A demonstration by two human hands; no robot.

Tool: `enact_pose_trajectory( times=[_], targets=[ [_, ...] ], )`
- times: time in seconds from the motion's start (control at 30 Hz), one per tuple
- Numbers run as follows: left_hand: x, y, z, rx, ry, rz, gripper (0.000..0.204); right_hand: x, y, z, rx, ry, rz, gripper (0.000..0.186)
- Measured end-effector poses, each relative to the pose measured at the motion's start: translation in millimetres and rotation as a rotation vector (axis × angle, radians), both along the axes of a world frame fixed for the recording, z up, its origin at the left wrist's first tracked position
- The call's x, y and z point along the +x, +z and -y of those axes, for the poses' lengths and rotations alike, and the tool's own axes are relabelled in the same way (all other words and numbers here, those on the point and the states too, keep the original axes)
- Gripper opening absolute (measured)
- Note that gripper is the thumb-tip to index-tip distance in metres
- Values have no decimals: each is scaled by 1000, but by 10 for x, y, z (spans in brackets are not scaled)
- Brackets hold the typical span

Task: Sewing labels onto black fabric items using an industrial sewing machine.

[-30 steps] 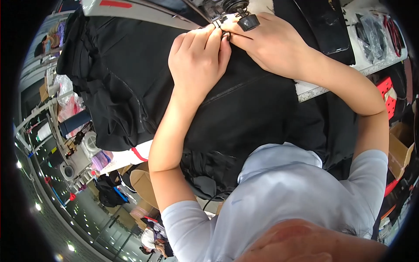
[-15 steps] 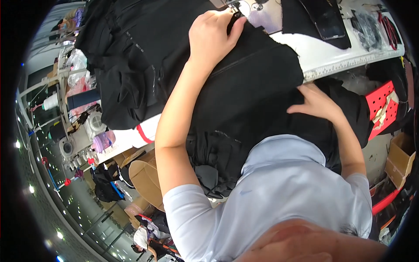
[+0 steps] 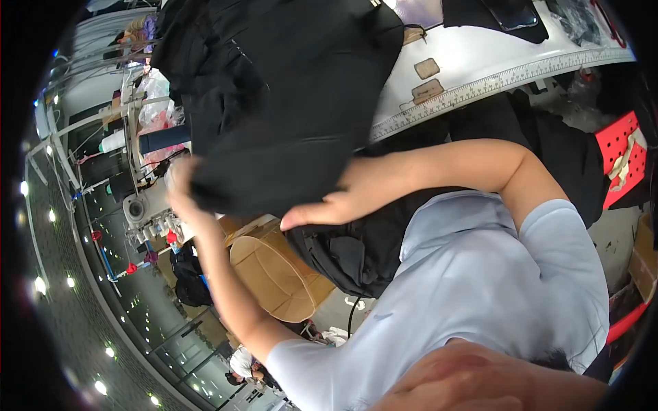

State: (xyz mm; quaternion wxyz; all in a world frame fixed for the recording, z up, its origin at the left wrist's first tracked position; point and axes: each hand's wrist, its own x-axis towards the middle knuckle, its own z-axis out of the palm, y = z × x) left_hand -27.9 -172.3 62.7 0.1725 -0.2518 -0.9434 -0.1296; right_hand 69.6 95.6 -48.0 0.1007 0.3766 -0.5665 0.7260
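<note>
A large piece of black cloth (image 3: pixel 288 103) spreads over the white table, its near part bunched and blurred by motion. My left hand (image 3: pixel 186 186) is at the cloth's near left edge, closed on it, though smeared. My right hand (image 3: pixel 353 195) reaches across from the right to the cloth's near right edge. Its thumb sticks out toward the left below the edge, while the other fingers are hidden at the cloth. More dark fabric (image 3: pixel 349 253) lies bunched below, by my lap.
A ruler strip (image 3: pixel 493 82) runs along the white table's (image 3: pixel 473 58) near edge. A phone (image 3: pixel 510 14) rests on black fabric at the far right. A red perforated panel (image 3: pixel 620 157) stands at right. A round brown container (image 3: pixel 281 277) sits on the lower left, below thread spools (image 3: pixel 113 142).
My left hand has come from the far middle to the near left. My right hand has moved left. The cloth has shifted left, uncovering the white table and more of the ruler strip.
</note>
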Motion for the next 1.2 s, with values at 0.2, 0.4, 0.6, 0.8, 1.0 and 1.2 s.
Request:
enact_pose_trajectory(
  times=[0.2,0.4,0.6,0.8,1.0,1.2],
  targets=[
    [-1841,1363,-722,-608,-372,-727,43,-14,-511,-301,516,-583,-130,56],
    [-1597,446,-1909,-579,-31,-162,33,-21,-560,-530,759,-1053,59,50],
    [-542,-613,-2028,-142,-584,551,25,-233,-282,-226,362,-297,117,27],
    [-1007,-1192,-1221,-803,-102,30,38,282,-312,-991,382,211,488,23],
    [-805,-900,-1604,-704,-194,258,26,469,-686,-1040,478,-292,133,33],
    [-383,-713,-2297,-284,-537,-394,44,246,-716,-1130,1083,-634,-270,64]
  ],
)
